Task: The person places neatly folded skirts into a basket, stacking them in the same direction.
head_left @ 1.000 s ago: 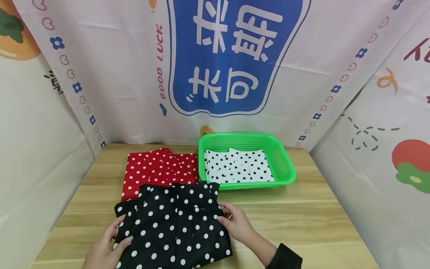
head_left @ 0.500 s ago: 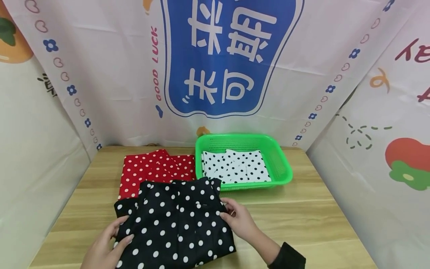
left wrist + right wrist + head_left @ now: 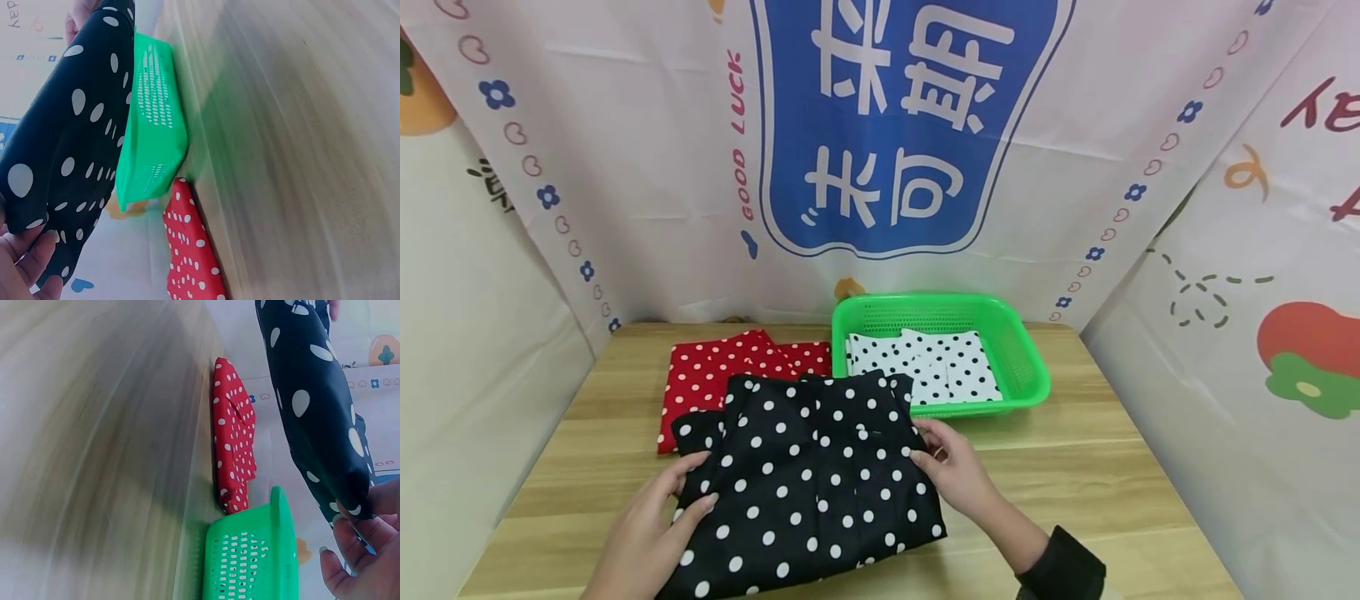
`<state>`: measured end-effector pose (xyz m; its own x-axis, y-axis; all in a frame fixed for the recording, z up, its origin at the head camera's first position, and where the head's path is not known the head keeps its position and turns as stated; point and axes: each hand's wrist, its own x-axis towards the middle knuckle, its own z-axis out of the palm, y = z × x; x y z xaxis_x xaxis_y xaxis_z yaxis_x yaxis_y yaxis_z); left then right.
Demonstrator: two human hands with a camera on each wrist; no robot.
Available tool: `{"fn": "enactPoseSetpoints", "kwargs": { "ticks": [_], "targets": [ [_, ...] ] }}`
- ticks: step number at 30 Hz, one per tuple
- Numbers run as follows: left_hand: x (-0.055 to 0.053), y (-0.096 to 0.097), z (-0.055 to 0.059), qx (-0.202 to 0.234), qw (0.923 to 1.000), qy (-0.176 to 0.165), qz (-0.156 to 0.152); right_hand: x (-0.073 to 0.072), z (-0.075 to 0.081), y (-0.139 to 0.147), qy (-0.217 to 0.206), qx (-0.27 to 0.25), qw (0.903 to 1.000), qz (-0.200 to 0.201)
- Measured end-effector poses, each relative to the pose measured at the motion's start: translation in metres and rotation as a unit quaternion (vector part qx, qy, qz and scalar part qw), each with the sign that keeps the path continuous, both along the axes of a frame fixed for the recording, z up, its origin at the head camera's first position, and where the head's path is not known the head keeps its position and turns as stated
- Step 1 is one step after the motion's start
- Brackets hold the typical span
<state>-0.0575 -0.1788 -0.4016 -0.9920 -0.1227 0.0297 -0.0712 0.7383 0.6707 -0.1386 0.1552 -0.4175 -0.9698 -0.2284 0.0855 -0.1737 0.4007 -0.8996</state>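
A folded black garment with white polka dots (image 3: 820,475) is held up between both hands, clear of the table in both wrist views. My left hand (image 3: 651,521) grips its left edge, thumb on the front face and fingers behind. On the opposite edge, my right hand (image 3: 958,471) pinches the cloth between thumb and fingers. Behind it a folded red garment with white dots (image 3: 700,371) lies on the table, partly covered by the black one in the head view. A folded white garment with black dots (image 3: 936,367) lies inside the green basket (image 3: 1030,367).
The wooden table (image 3: 1075,483) runs back to a printed cloth backdrop (image 3: 647,167). Cloth side walls stand at left and right. The basket sits at the table's back, right beside the red garment (image 3: 232,437).
Both hands have lifted the black garment and carried it forward and slightly right, toward the basket. The red and white garments stay where they were; the head view has shifted a little.
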Motion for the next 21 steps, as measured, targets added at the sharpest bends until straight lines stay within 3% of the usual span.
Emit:
{"fn": "enactPoseSetpoints", "kwargs": {
  "ticks": [11,21],
  "targets": [
    [-0.002,0.004,0.004,-0.003,0.9999,0.012,-0.007,0.0,0.008,0.003,-0.011,-0.006,0.9998,-0.016],
    [-0.01,0.022,0.008,0.011,0.9962,0.083,-0.023,-0.004,0.014,0.016,0.005,0.007,0.9987,-0.05]
  ]
}}
